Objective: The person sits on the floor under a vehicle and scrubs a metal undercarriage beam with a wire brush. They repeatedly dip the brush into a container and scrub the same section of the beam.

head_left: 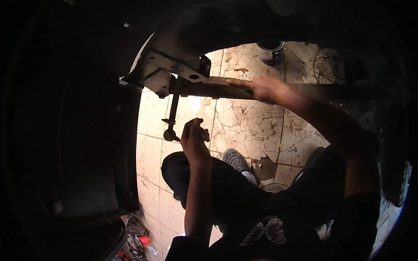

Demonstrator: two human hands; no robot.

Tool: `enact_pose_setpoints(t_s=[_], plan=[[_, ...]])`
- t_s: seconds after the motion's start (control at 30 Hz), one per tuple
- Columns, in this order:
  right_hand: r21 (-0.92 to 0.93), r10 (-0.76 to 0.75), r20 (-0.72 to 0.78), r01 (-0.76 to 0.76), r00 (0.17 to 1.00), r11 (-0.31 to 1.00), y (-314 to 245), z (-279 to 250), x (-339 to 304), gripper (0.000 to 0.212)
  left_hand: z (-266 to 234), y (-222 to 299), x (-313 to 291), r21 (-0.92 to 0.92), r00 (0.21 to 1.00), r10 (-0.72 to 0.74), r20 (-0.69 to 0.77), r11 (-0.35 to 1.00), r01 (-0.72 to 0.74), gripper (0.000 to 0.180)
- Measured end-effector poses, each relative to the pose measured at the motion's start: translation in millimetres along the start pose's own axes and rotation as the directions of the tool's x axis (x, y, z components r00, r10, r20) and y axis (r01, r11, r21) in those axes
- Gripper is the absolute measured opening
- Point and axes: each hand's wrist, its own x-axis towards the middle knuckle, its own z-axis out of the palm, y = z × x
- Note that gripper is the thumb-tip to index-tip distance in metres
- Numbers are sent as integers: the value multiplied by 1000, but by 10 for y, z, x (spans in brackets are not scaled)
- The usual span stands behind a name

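Observation:
My right hand (267, 90) rests on a long dark metal bar (209, 89) that runs crosswise under the vehicle. Its index finger stretches left along the bar, while the other fingers curl at the bar and are partly hidden. Lower and to the left, my left hand (196, 141) is raised with bent fingers close to the thumb; whatever they hold, if anything, is lost in shadow. Just left of those fingers, a thin rod (174, 104) hangs from the bar's left end, with a rounded joint (170, 134) at its bottom. A bracket with holes (172, 67) sits above the rod.
Dark bodywork (65, 130) surrounds the opening on the left and above. On the cracked tile floor (244, 122) stand a paint can (271, 53) behind the bar and my grey shoe (235, 158). Assorted items with a red piece (143, 240) lie at the lower left.

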Motion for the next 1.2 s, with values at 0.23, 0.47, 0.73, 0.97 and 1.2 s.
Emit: enact_pose_setpoints(t_s=[0.23,0.47,0.73,0.97,1.2], plan=[[-61,118,14,-117,993,991,584,-41,-598,52,122,-36,110,69,999,39,29,997,-40,20],[28,-47,33,46,998,999,541,175,-15,63,-80,-141,171,19,1000,-23,-18,1000,23,18],[-52,-34,1,34,999,998,43,-209,-11,67,-21,-46,120,-79,998,-52,-24,996,50,16],[8,42,-1,-42,999,999,-116,-190,-89,59,28,30,1,-54,999,-45,-1,998,45,20],[-68,-35,-150,25,988,997,84,156,99,63,35,-79,20,-14,996,58,69,998,-57,21]])
